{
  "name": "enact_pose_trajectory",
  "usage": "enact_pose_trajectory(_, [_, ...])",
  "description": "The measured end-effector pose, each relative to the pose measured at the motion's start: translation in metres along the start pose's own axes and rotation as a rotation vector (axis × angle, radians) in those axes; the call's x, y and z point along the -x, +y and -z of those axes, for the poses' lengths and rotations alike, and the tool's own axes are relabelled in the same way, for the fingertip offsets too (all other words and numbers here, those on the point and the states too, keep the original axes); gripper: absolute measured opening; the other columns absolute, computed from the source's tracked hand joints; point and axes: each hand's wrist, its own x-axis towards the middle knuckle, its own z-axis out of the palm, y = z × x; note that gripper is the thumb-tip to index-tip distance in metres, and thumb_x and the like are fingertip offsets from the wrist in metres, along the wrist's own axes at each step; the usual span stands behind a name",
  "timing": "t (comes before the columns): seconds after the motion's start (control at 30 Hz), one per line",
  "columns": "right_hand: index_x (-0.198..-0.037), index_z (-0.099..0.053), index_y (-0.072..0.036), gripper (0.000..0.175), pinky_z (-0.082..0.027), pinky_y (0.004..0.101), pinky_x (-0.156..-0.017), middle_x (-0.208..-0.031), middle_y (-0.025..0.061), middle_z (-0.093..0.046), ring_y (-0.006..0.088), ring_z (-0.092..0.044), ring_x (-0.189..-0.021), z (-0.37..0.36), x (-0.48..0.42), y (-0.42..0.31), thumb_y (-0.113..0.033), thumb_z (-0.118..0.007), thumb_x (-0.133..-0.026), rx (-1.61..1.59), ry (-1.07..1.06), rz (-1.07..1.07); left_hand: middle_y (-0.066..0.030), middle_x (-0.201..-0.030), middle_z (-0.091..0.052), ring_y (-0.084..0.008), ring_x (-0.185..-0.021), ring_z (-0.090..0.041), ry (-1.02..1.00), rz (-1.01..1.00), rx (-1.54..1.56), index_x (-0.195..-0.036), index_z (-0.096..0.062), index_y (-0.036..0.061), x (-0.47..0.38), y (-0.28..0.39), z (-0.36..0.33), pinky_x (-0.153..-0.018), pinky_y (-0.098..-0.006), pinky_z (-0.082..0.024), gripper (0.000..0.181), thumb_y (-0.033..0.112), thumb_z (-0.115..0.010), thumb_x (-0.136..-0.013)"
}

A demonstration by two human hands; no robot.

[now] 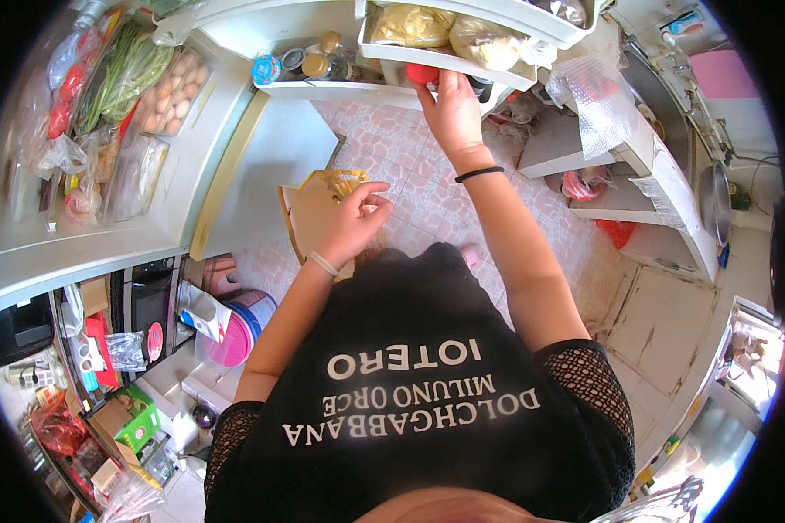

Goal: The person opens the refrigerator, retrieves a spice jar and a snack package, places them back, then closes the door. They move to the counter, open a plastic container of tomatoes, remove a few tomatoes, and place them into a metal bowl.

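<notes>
My right hand (456, 114) reaches into the lower shelf of the open refrigerator door (340, 93). Its fingers are around a jar with a red lid (422, 73); most of the jar is hidden by the hand and the shelf above. A dark bottle or jar (481, 86) stands just right of those fingers. In front of my body, my left hand (356, 222) hovers with its fingers loosely bent, the thumb and forefinger apart, and nothing seen in them. Behind it is a cardboard carton (307, 206) with a yellow printed edge.
Several jars (315, 65) share the door shelf, below a bin of bagged food (412, 25). Left, the refrigerator compartment (190, 189) holds eggs (173, 91) and green vegetables (121, 72). A pink-lidded bucket (227, 340) stands lower left. Tiled shelving (654, 163) rises on the right.
</notes>
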Motion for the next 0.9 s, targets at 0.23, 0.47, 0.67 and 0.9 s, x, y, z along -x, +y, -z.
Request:
enact_pose_trajectory(0.23, [-0.088,-0.063,-0.001,0.020,-0.049,0.0379,-0.065,-0.072,0.0139,-0.061,0.0305,-0.061,-0.068,-0.003,-0.020,0.016,-0.019,-0.068,-0.083,-0.178,-0.063,-0.207,0.0004,-0.092,-0.059,-0.0070,-0.085,-0.055,0.054,-0.040,0.094,-0.119,-0.059,0.0048,0.008,-0.021,0.034,-0.076,-0.0215,-0.044,0.032,0.015,-0.065,-0.090])
enact_pose_trajectory(0.47, [-0.095,-0.064,-0.002,0.020,-0.050,0.0440,-0.070,-0.083,0.0189,-0.064,0.0390,-0.062,-0.079,-0.020,-0.027,0.026,-0.018,-0.067,-0.083,0.070,-0.032,-0.046,0.0007,-0.091,-0.058,-0.0063,-0.083,-0.053,0.038,-0.071,0.049,-0.117,-0.060,0.0045,0.008,-0.024,0.041,-0.075,-0.0212,-0.044,0.030,0.017,-0.065,-0.090])
enact_pose_trajectory(0.67, [-0.108,-0.062,-0.005,0.026,-0.052,0.0481,-0.072,-0.096,0.0237,-0.064,0.0438,-0.061,-0.084,-0.022,-0.023,0.032,-0.018,-0.061,-0.086,-0.021,-0.105,-0.178,-0.0002,-0.092,-0.059,-0.0064,-0.081,-0.053,0.029,-0.036,0.061,-0.117,-0.060,0.0036,0.004,-0.020,0.040,-0.073,-0.0218,-0.045,0.030,0.018,-0.064,-0.091])
enact_pose_trajectory(0.9, [-0.114,-0.058,-0.006,0.030,-0.052,0.0471,-0.075,-0.104,0.0194,-0.060,0.0412,-0.062,-0.085,0.007,0.035,-0.024,-0.005,-0.055,-0.084,-0.100,-0.124,-0.212,0.0004,-0.094,-0.061,-0.0062,-0.078,-0.054,-0.066,-0.151,0.116,-0.115,-0.060,0.0042,-0.006,-0.014,0.027,-0.071,-0.0208,-0.045,0.027,0.018,-0.063,-0.092])
